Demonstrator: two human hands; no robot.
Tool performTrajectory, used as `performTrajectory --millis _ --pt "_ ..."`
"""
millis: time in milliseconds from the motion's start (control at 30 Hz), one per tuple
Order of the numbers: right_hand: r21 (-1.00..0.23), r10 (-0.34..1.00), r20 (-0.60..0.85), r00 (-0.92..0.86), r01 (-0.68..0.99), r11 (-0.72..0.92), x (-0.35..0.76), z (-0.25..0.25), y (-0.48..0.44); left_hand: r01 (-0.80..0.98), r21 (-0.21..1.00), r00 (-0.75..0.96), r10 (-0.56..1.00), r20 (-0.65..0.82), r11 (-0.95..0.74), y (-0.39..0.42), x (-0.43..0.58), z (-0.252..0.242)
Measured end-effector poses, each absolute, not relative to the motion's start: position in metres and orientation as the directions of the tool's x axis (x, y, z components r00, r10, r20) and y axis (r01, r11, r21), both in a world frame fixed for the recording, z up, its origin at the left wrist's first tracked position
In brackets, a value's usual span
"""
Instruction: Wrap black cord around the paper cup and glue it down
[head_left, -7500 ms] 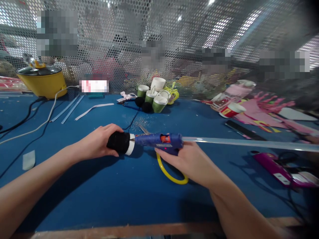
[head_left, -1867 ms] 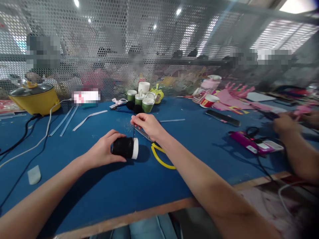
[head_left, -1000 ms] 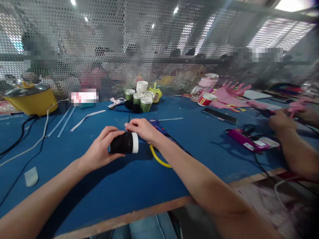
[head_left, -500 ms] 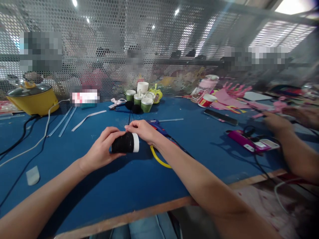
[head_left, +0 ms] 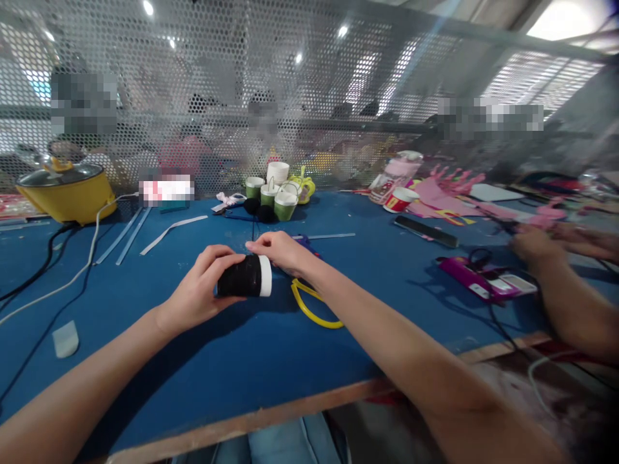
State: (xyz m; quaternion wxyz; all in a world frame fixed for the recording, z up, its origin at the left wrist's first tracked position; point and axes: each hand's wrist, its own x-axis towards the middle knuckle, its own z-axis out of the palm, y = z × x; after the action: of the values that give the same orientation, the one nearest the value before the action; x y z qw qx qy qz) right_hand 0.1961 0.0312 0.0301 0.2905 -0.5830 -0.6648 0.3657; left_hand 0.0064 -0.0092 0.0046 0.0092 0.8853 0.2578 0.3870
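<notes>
Plainly, in the head view, the black-wrapped cup [head_left: 238, 278] is held on its side near the middle of the table [head_left: 203, 374], with its white end turned to the right. It is gripped by the left hand [head_left: 200, 287], whose fingers are curved around the dark end, spread only as far as the cup's width, with the thumb below. By the right hand [head_left: 283, 251], black cord [head_left: 254, 227] is held against the cup's upper side; its fingers are drawn together in a pinch, and the exact contact is partly hidden. The cord is led back toward two black balls [head_left: 265, 214], which are set in front of green cups [head_left: 285, 206] and a stack of white cups [head_left: 277, 173].

Beyond the right wrist, a blue glue gun [head_left: 310, 247] is mostly concealed, and near it a clear stick [head_left: 337, 236] is laid flat. Under the right forearm, the yellow handle of the scissors [head_left: 314, 318] is partly covered. On the left, a pale strip [head_left: 169, 231] and a yellow pot [head_left: 72, 201] are seen. Toward the right, a dark flat slab [head_left: 425, 231] and a purple power strip [head_left: 476, 280] are placed, and farther right pink material is handled by a co-worker's hand [head_left: 534, 246], blurred.
</notes>
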Motion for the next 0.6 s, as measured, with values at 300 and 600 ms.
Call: performTrajectory --millis 300,600 --pt "-0.937 0.955 -0.064 -0.289 0.347 0.042 0.208 0.046 -0.008 0.516 0.257 0.534 0.541 0.649 -0.817 -0.003 0.006 -0.005" --pt "-0.895 0.943 0.089 -0.321 0.389 0.217 0.203 0.026 -0.015 0.469 0.543 0.548 0.712 0.44 -0.696 -0.002 0.002 0.004"
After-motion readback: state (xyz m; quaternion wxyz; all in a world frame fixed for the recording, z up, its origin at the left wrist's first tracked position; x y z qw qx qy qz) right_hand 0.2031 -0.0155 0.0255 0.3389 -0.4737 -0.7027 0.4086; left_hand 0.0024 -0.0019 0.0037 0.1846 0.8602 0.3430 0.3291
